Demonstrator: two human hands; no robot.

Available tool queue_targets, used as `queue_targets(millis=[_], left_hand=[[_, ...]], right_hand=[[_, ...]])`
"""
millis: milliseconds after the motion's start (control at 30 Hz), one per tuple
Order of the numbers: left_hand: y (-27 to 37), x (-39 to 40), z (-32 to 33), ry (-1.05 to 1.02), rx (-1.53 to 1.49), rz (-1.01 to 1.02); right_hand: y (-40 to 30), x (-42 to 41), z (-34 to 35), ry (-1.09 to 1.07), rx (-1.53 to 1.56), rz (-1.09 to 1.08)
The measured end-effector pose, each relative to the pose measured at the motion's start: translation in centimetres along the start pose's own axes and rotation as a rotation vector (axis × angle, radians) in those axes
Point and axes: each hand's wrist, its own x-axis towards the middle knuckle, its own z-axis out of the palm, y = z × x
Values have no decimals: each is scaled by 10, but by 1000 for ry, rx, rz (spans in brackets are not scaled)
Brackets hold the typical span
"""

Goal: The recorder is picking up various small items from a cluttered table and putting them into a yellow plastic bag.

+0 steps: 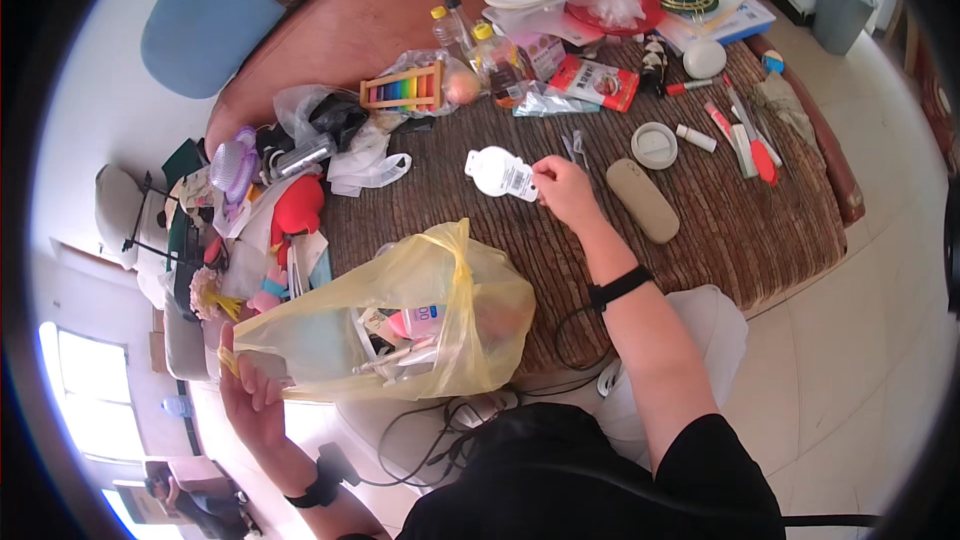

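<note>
My right hand [566, 189] pinches the right end of a white, rounded card-like piece [495, 172] that bears a barcode, over the brown striped cover. My left hand [255, 397] grips one handle of a translucent yellow plastic bag [499, 300] and draws it out to the left, so the mouth gapes. Inside the bag lie a small pack [421, 321] with printing, something pink and several pale items that I cannot make out. To the right of my right hand lies a beige glasses case [643, 200]. A round white lidded container [654, 145] stands beyond it.
Bottles [495, 60], a red food pouch [596, 82] and a rainbow-coloured wooden toy [403, 87] line the far side. Plush toys [298, 204] and bags crowd the left. A red brush [763, 161] lies right. Cables [442, 427] loop near my lap. A person [199, 502] is at lower left.
</note>
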Motion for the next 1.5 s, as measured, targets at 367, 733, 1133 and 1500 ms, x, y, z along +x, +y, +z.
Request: queue_targets(millis=[367, 733, 1133, 1500], left_hand=[[-7, -8, 6, 50, 50, 61], [-6, -18, 3, -11, 90, 33], [0, -4, -8, -46, 67, -18], [-68, 4, 75, -127, 819, -157]], right_hand=[[-207, -119, 10, 25, -70, -911], [-175, -166, 68, -157, -136, -998], [-146, -103, 19, 49, -499, -641], [-58, -108, 61, -621, -557, 51]])
